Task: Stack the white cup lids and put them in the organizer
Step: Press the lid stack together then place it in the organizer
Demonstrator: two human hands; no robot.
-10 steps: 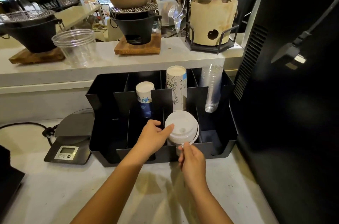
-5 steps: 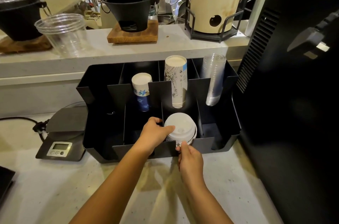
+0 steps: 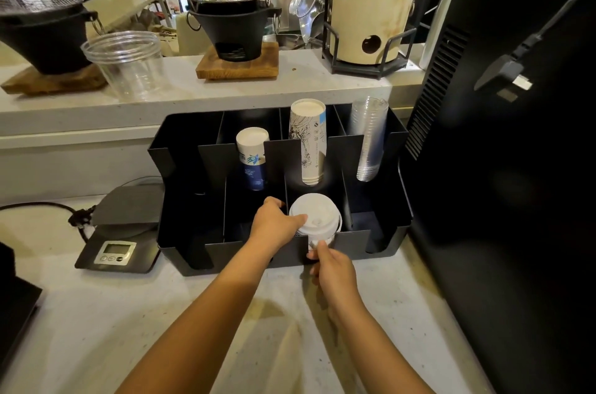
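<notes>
The left hand (image 3: 275,226) is closed on the left side of the stack of white lids (image 3: 316,221). The stack sits in a front compartment of the black organizer (image 3: 180,232). The right hand (image 3: 332,267) pinches its front edge. I judge the lids are light, thin and slippery, so holding the rims from both sides is best.

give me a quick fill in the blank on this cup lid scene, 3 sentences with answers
1. Both hands hold a stack of white ____ in the black organizer.
2. The left hand grips the stack from its ____ side.
3. The clear plastic cups stand in the back compartment farthest to the ____.

Answers: lids; left; right
</notes>
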